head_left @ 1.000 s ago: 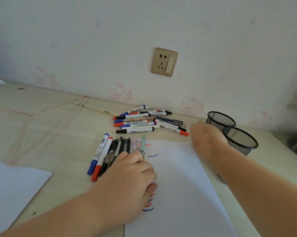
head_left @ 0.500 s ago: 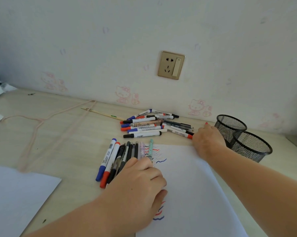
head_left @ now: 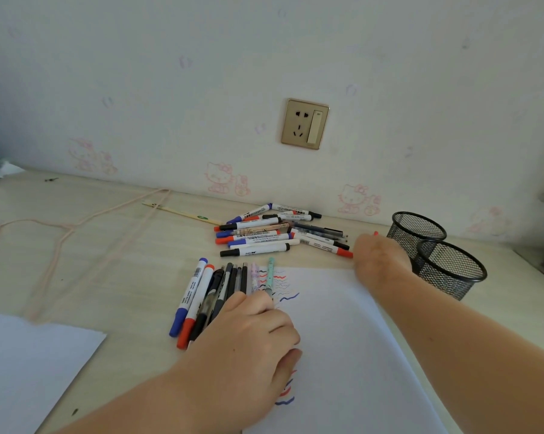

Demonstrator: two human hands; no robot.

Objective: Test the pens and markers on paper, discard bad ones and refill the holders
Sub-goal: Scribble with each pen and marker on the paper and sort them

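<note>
right hand (head_left: pixel 378 258) fingers hidden, reaching red-capped marker (head_left: pixel 323 244).

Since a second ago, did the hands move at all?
Yes. The right hand reached farther toward the wall and now touches the red-capped end of a marker at the edge of the far pile; whether it grips it is unclear. The left hand stayed on the row of pens beside the scribbled paper. Both mesh holders stayed put.

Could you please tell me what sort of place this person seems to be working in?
Probably a home desk, perhaps a child's room: a pale wooden desktop against a wall with pink cartoon-cat stickers, a gold wall socket, and two black mesh pen holders.
</note>
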